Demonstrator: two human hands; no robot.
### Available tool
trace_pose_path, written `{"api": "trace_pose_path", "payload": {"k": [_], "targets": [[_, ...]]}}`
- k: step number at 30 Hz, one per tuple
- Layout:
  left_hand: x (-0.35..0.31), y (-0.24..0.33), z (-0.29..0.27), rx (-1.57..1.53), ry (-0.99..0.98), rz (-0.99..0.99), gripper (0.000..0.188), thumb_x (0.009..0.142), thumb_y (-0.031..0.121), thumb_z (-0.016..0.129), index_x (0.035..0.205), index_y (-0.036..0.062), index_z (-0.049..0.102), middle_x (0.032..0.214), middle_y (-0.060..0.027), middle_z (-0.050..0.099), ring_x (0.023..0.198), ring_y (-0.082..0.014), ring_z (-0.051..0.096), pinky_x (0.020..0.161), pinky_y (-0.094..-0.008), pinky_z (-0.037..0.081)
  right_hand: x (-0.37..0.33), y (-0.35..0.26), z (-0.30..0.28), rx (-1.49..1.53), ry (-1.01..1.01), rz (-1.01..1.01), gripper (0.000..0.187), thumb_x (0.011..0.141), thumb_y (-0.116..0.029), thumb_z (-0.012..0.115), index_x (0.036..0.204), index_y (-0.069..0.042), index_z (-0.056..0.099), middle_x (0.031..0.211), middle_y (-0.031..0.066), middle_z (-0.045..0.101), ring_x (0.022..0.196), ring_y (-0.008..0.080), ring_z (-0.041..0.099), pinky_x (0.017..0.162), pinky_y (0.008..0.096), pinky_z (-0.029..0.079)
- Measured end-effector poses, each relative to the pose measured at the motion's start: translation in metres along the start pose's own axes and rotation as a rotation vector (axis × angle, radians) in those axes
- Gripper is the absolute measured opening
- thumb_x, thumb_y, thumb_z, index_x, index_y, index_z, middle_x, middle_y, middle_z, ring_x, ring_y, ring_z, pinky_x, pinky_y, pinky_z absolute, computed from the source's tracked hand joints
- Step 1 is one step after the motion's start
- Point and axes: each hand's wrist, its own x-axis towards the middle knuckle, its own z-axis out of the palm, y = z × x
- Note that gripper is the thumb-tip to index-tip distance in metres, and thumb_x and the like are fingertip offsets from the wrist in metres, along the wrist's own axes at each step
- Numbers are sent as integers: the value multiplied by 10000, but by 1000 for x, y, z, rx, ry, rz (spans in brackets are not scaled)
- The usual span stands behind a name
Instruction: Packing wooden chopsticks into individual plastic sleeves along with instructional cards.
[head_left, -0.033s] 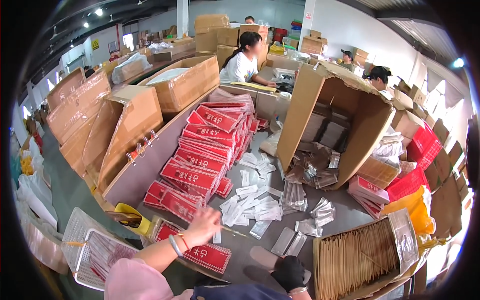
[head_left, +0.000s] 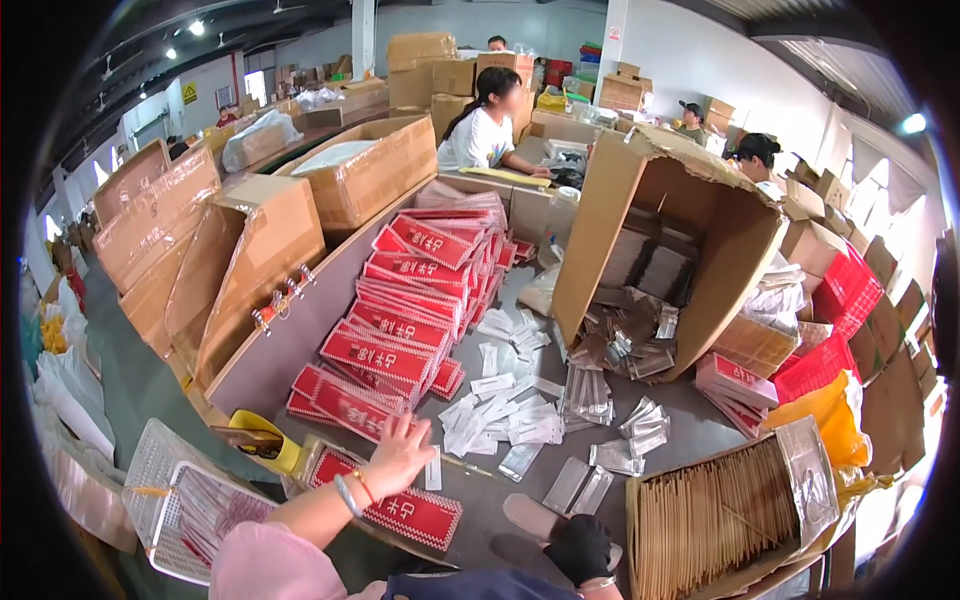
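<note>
My left hand reaches over the near end of a pile of red packets, its fingers spread. The fingertips are at the lowest packets; whether they touch one I cannot tell. Beneath my left wrist and forearm, a red packet lies flat at the table's near edge. My right hand, in a black glove, is curled over a greyish oblong flat piece; its fingers are partly hidden. Small white sachets lie loose between the hands, with silvery flat packs close to my right hand.
A tilted cardboard box spills silvery packs onto the table. At the near right stands a box of brown upright pieces. A yellow holder and a white basket are at the left. A co-worker sits across the table.
My left hand has shifted slightly left, and its fingers have spread. The packet by its fingers, blurred before, now lies still on the pile. My right hand has hardly moved.
</note>
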Motion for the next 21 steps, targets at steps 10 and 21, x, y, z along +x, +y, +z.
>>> {"api": "trace_pose_path", "payload": {"k": [10,21], "targets": [[-44,60,36,-443,-562,182,553,691,353,797,1202,234,622,1401,-132,439,1166,-370,510,949,-489,439,-17,20,47,82,29,-21,478,687,-417,773,1028,-95,675,999,168,658,994,353,628,844,480,500],[-48,74,34,-478,-329,-112,669,725,500,764,1275,168,578,1312,-107,511,1220,-338,469,1023,-611,320,8,51,99,61,128,-198,523,643,-426,770,1018,-90,629,1003,176,621,1002,367,582,853,504,458]]}}
